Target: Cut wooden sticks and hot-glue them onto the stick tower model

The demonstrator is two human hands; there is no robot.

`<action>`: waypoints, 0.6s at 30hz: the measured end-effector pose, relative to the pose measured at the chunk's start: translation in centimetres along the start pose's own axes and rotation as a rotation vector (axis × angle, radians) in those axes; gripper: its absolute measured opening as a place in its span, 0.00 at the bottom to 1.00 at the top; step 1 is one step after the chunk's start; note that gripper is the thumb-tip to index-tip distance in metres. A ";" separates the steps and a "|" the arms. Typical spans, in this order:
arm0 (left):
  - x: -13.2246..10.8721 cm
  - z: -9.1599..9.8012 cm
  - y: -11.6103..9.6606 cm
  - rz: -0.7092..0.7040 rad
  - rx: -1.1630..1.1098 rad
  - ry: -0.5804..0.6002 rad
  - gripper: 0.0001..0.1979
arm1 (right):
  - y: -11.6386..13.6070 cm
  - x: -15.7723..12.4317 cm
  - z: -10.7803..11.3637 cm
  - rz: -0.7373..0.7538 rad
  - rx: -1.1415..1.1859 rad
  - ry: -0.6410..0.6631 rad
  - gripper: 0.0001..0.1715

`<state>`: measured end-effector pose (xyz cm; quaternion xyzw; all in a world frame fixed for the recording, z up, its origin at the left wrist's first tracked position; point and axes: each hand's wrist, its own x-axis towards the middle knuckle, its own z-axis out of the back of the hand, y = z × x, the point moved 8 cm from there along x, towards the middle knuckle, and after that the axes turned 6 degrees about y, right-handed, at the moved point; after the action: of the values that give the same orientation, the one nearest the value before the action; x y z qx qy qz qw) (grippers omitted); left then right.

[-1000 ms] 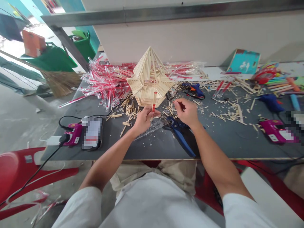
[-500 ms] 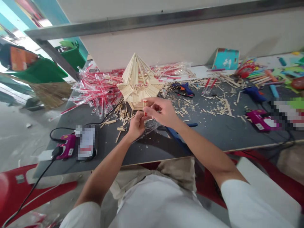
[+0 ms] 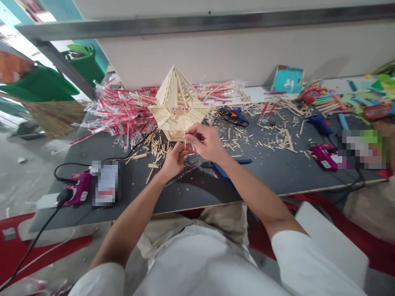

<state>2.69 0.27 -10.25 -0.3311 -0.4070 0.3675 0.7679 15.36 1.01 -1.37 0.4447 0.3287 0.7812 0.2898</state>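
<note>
My left hand (image 3: pixel 173 160) and my right hand (image 3: pixel 204 144) meet just in front of a hexagonal pagoda-like model of pale wooden sticks (image 3: pixel 176 105). Between their fingertips is a short red-banded stick (image 3: pixel 187 145), mostly hidden by my fingers. My right fingers pinch it from above, and my left fingers close on it from below. Loose wooden sticks (image 3: pixel 156 148) lie in a heap to the left of my left hand, just short of the model's base.
Red-striped straws in clear plastic (image 3: pixel 120 115) pile up behind the dark table (image 3: pixel 265 172). A clear ruler (image 3: pixel 185 170) and blue-handled pliers (image 3: pixel 225 176) lie under my hands. A blue glue gun (image 3: pixel 234 116) lies right of the model, and a pink power unit (image 3: pixel 77 188) sits left.
My hands have come together at the stick, with my right hand moving left to pinch it. The stick now looks shorter, mostly covered by fingers. The view has shifted slightly.
</note>
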 end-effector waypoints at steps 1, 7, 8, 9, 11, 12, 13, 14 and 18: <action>0.0 0.0 0.2 0.006 0.008 -0.001 0.03 | -0.4 -0.2 -0.3 -0.009 -0.022 0.014 0.14; 0.0 0.0 0.9 0.014 0.041 -0.009 0.07 | -2.9 -1.6 -1.6 -0.075 -0.046 0.101 0.15; 0.0 -0.1 0.9 0.011 0.046 -0.008 0.08 | -3.2 -1.8 -1.5 -0.084 -0.040 0.094 0.14; 0.0 -0.3 0.8 0.007 0.054 -0.007 0.09 | -3.4 -1.9 -1.2 -0.094 -0.031 0.082 0.14; -0.1 -0.8 0.6 -0.005 0.073 0.003 0.11 | -4.0 -2.1 -0.3 -0.111 0.001 0.050 0.13; -0.2 -1.1 0.4 -0.014 0.083 0.013 0.12 | -4.3 -2.2 0.2 -0.120 0.030 0.033 0.12; -0.3 -1.5 0.2 -0.023 0.096 0.026 0.13 | -4.7 -2.4 0.8 -0.127 0.070 0.015 0.12; -0.4 -1.8 -0.1 -0.031 0.113 0.037 0.14 | -5.1 -2.5 1.4 -0.133 0.121 -0.007 0.13; -0.8 -1.9 -1.5 -0.047 0.249 0.033 0.14 | -6.5 -2.9 3.9 -0.145 0.324 -0.137 0.18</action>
<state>4.43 -1.51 -10.22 -0.2296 -0.3534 0.3915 0.8180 21.11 3.84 -6.31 0.5129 0.4607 0.6630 0.2918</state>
